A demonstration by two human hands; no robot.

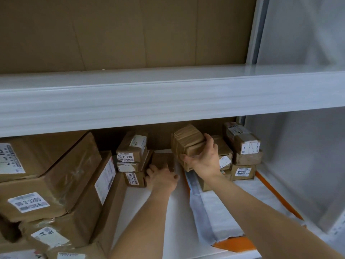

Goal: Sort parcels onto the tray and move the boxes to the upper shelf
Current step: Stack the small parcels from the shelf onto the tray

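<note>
Under shelf (168, 101), right hand (205, 161) grips taped box (186, 144).

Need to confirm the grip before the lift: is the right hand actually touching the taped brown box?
Touching. The head view shows the right hand wrapped on the taped brown box, thumb under its lower edge and fingers over its right side, with the box tilted off the lower shelf.

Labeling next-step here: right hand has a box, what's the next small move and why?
Probably lift the small taped brown cardboard box up onto the white upper shelf: the right hand already grips it clear of the lower shelf, and that shelf looks bare.
</note>
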